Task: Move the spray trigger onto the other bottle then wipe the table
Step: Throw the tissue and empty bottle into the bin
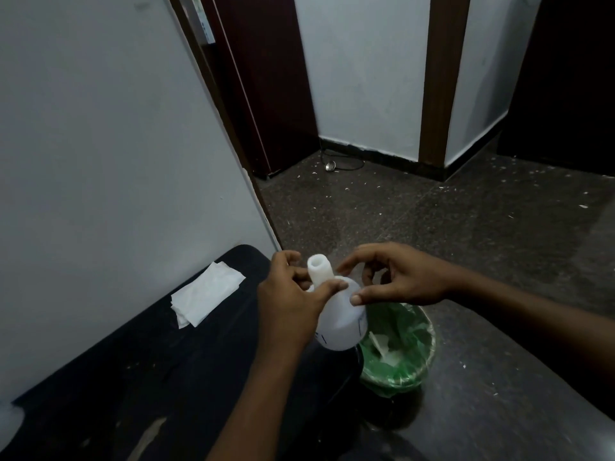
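Observation:
A white translucent bottle point(342, 324) with an open, capless neck is held up above the right end of the black table point(166, 377). My left hand point(289, 304) grips it around the neck and shoulder. My right hand point(396, 277) touches the bottle's shoulder with thumb and fingertips, fingers spread apart. No spray trigger is in view. A stack of folded white wipes point(206, 294) lies on the table near the wall. A blurred white object point(10, 420) shows at the bottom left edge.
A bin lined with a green bag point(399, 347) stands on the floor just right of the table, with white scraps inside. The wall point(100, 161) runs along the table's left side. Dark speckled floor point(466, 227) lies beyond, with doors at the back.

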`<action>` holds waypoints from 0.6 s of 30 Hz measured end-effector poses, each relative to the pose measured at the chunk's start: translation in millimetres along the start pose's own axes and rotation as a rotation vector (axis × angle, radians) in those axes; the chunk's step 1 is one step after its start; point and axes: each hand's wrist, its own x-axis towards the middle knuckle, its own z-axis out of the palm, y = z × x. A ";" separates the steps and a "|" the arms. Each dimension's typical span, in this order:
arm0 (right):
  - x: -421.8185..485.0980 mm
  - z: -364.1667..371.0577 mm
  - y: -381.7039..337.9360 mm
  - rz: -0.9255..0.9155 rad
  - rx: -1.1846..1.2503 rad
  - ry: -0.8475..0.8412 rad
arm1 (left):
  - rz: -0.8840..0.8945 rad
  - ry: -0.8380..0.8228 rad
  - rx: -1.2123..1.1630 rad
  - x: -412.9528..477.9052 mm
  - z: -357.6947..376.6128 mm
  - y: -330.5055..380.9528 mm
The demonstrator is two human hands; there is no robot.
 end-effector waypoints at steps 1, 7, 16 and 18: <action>-1.9 -0.4 0.4 0.009 0.025 0.028 | 0.014 -0.008 0.006 -2.5 3.9 -0.7; -6.9 7.0 6.0 0.015 -0.062 0.134 | 0.103 -0.066 0.049 -11.3 22.0 -0.8; -0.2 2.7 27.7 0.008 -0.172 0.277 | 0.121 -0.085 0.064 -3.3 22.9 -2.8; 1.9 2.7 42.7 0.053 -0.227 0.298 | 0.122 -0.047 0.086 -0.9 13.1 -8.5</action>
